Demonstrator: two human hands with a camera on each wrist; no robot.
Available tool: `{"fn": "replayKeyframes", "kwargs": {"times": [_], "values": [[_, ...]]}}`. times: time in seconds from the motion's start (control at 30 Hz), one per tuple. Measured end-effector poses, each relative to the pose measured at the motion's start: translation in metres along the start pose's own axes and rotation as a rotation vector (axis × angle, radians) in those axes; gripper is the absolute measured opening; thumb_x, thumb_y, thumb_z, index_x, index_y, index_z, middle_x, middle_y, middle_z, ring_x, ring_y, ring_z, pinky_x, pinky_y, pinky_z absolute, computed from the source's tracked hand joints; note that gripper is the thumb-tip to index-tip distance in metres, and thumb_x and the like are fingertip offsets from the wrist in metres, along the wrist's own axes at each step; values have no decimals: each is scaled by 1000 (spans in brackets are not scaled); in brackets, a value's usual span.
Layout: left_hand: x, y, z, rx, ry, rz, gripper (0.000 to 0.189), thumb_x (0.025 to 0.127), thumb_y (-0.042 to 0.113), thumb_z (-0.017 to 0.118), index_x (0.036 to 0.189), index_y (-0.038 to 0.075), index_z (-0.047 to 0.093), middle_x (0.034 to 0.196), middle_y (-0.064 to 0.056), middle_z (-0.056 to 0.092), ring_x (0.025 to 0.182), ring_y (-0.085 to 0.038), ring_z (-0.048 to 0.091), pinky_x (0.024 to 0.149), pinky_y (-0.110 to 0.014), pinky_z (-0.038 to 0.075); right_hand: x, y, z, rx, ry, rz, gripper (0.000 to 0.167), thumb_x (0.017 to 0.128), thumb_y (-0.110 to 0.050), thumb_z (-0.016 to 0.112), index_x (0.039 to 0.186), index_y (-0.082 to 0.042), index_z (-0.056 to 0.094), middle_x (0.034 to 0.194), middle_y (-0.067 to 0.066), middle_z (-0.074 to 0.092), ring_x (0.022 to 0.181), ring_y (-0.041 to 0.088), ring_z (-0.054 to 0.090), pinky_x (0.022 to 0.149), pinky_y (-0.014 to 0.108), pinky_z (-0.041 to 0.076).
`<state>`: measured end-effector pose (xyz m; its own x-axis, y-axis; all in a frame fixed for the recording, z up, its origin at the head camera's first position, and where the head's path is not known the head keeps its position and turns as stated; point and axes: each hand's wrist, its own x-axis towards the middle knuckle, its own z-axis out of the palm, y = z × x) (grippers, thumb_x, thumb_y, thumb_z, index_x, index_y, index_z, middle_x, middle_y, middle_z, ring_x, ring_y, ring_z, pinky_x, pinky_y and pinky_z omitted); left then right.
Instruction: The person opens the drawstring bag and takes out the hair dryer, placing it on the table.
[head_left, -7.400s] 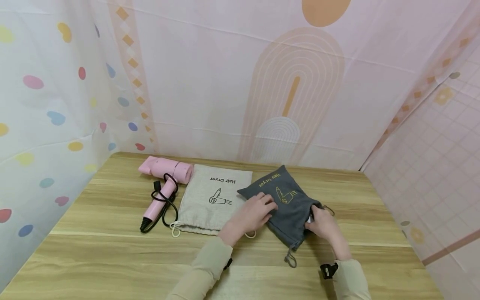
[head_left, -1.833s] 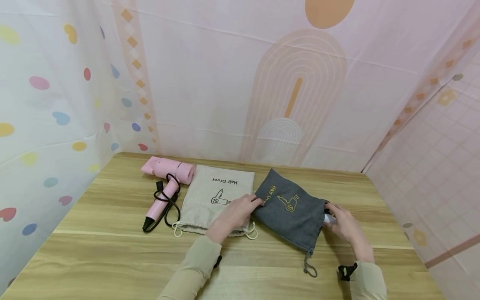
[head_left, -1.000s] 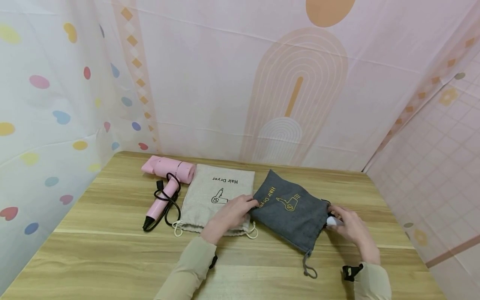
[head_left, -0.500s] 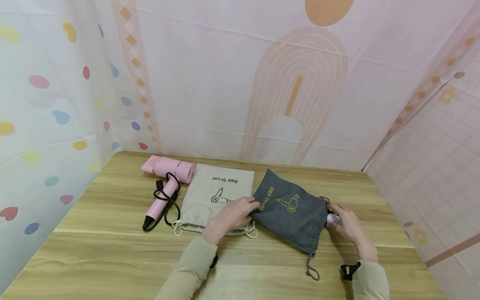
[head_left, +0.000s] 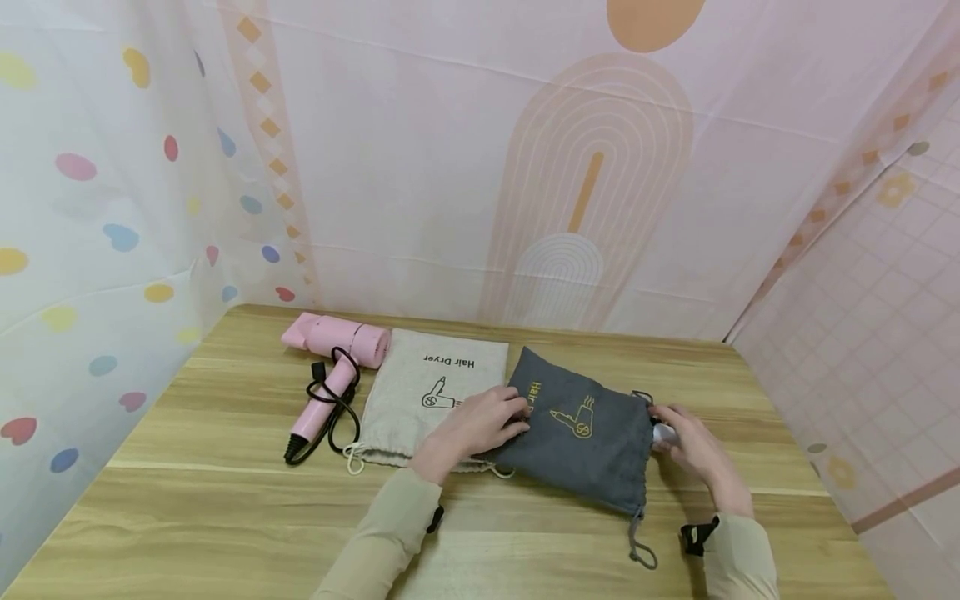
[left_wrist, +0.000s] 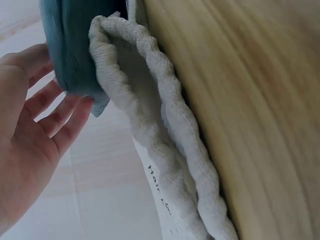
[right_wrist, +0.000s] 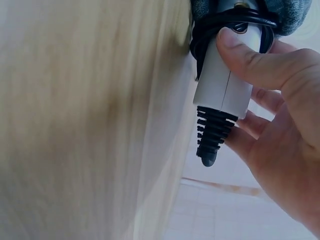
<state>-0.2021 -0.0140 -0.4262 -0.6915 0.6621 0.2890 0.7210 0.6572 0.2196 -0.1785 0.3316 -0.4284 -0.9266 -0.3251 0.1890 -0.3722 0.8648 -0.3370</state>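
A dark grey drawstring bag (head_left: 581, 446) lies right of centre, its mouth facing right, with yellow "Hair Dryer" lettering partly covered. At its closed end, my left hand (head_left: 483, 425) rests its fingers on the cloth; in the left wrist view these fingers (left_wrist: 55, 117) are spread and nearly straight against the bag. On the other side, my right hand (head_left: 693, 450) grips the white handle of a hair dryer (right_wrist: 225, 85) at the bag's mouth. A black cord is wound around that handle, which ends in a ribbed black sleeve. The dryer's head is hidden inside the bag.
A beige drawstring bag (head_left: 442, 354) printed "Hair Dryer" lies left of the grey one, partly under my left hand. A pink hair dryer (head_left: 337, 337) with a black cord sits beside it. Patterned cloth walls (head_left: 420, 167) border the wooden table (head_left: 187, 508).
Over these seconds the grey bag has turned until its mouth faces right. My left hand has gone to its closed end, my right hand rightward. Most recently the bag shifted slightly left and nearer.
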Motion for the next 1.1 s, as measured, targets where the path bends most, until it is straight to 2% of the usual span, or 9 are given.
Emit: {"fn": "replayKeyframes", "kwargs": {"times": [0.2, 0.3, 0.47, 0.57, 0.63, 0.77, 0.9, 1.1], "values": [[4, 0, 5, 40, 46, 16, 13, 93, 24, 60, 104, 19, 67, 98, 2, 62, 90, -13, 58, 75, -27, 51, 2, 2, 2, 7, 2, -77, 44, 75, 11, 68, 117, 4, 58, 113, 21, 60, 103, 42, 59, 84, 54, 50], [6, -1, 6, 61, 69, 23, 16, 93, 22, 61, 108, 18, 65, 105, 1, 62, 99, -16, 58, 84, -29, 51, 4, 1, 4, 10, -1, -121, 44, 74, 13, 66, 117, 4, 58, 113, 21, 60, 103, 41, 59, 83, 52, 50], [12, -3, 8, 103, 90, 48, 28, 92, 17, 61, 120, 13, 60, 125, -6, 60, 120, -24, 54, 103, -34, 45, 6, -1, 7, 6, -5, -161, 44, 73, 15, 65, 116, 5, 58, 112, 20, 60, 101, 38, 61, 79, 48, 52], [14, -6, 10, 134, 92, 58, 35, 91, 14, 60, 126, 11, 56, 132, -10, 56, 126, -28, 51, 108, -38, 41, 7, -1, 8, 6, -6, -163, 46, 73, 16, 65, 116, 3, 58, 111, 18, 60, 100, 36, 61, 77, 46, 52], [16, -7, 11, 150, 98, 63, 36, 92, 11, 59, 127, 11, 55, 132, -11, 57, 126, -30, 51, 109, -40, 39, 7, -2, 8, 8, -8, -156, 46, 72, 17, 64, 116, 3, 58, 111, 18, 59, 99, 36, 61, 76, 45, 52], [18, -8, 13, 171, 100, 60, 36, 92, 5, 55, 127, 13, 56, 122, -8, 62, 119, -26, 55, 106, -36, 42, 6, -2, 8, 7, -21, -139, 47, 74, 15, 63, 117, 0, 58, 112, 16, 59, 98, 34, 61, 73, 42, 51], [19, -8, 15, 204, 103, 50, 36, 91, 2, 56, 124, 15, 58, 114, -5, 62, 114, -23, 57, 95, -35, 49, 6, -2, 8, 8, -23, -142, 48, 74, 16, 63, 119, -1, 58, 111, 15, 58, 96, 31, 61, 70, 36, 50], [20, -8, 15, 230, 125, 24, 33, 88, 1, 59, 117, 17, 59, 108, -4, 61, 106, -21, 59, 85, -35, 51, 5, 0, 9, 59, 8, -226, 53, 70, 25, 52, 119, 5, 56, 108, 19, 57, 93, 32, 61, 67, 32, 51]]}}
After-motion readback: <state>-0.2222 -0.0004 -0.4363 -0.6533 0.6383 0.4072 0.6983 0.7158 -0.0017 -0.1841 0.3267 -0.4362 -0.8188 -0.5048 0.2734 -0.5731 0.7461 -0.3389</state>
